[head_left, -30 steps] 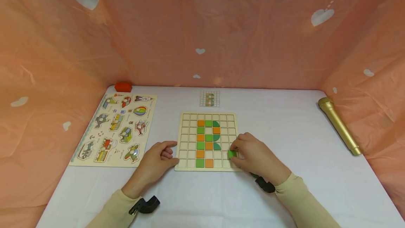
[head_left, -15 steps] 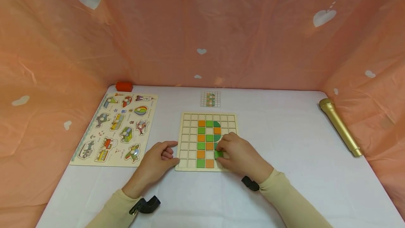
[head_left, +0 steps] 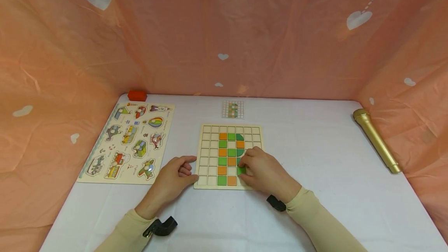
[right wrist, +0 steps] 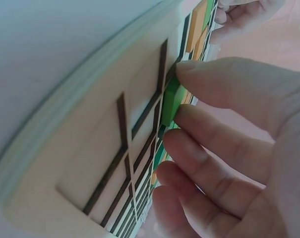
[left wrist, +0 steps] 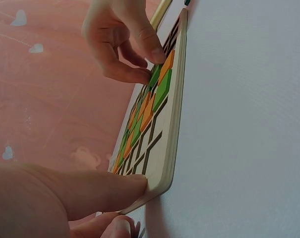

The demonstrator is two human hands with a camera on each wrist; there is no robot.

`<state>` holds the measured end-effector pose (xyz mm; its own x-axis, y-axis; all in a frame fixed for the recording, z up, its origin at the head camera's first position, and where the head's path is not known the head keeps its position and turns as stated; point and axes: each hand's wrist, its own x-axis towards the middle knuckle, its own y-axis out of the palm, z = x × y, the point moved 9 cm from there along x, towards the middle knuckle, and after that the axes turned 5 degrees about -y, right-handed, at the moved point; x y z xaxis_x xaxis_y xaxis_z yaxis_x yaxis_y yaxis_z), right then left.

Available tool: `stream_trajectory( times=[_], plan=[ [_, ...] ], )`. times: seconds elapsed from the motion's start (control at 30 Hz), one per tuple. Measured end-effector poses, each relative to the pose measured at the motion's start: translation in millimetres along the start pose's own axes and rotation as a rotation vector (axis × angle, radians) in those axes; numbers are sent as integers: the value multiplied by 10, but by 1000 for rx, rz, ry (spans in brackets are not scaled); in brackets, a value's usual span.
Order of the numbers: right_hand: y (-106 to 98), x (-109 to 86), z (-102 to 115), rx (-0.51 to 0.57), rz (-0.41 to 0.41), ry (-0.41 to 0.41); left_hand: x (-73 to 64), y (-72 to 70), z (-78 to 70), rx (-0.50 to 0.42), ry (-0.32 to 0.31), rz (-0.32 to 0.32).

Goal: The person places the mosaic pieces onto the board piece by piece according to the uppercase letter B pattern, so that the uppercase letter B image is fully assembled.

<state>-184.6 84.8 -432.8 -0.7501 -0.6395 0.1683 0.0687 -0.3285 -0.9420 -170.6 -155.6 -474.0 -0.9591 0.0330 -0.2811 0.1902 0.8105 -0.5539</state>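
A wooden grid board (head_left: 207,158) lies on the table, with orange, green and dark green tiles set in several of its squares. My left hand (head_left: 174,176) rests at its left edge, index finger and thumb spread apart and touching the rim. In the left wrist view the left thumb (left wrist: 105,193) lies at the board's corner. My right hand (head_left: 269,172) pinches a green square tile (right wrist: 172,101) between thumb and index finger, right at a square in the board's lower part. In the head view the right hand covers the board's lower right.
Behind the board lies a small pattern card (head_left: 232,109) with a printed coloured grid. To the left is a picture puzzle board (head_left: 119,135) of vehicles, with a red block (head_left: 137,95) beyond it. A gold microphone-shaped tube (head_left: 376,141) lies at the right.
The right hand has moved left with the green tile, from the board's right side to the column of dark green pieces, and has since stayed there. The left hand keeps its place.
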Motion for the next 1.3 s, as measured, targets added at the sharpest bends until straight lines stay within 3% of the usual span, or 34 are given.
stream_trajectory(
  times=[0.5, 0.63, 1.1, 1.3],
  plan=[
    [-39, -27, -21, -4, -9, 13, 14, 9, -21, 4, 4, 7],
    [-101, -95, -53, 5, -4, 49, 14, 8, -26, 10, 3, 7],
    [-334, -881, -366, -129, 3, 227, 1, -9, -6, 5, 1, -2],
    [-341, -1096, -456, -138, 17, 273, -1, 2, 0, 2, -1, -4]
  ],
)
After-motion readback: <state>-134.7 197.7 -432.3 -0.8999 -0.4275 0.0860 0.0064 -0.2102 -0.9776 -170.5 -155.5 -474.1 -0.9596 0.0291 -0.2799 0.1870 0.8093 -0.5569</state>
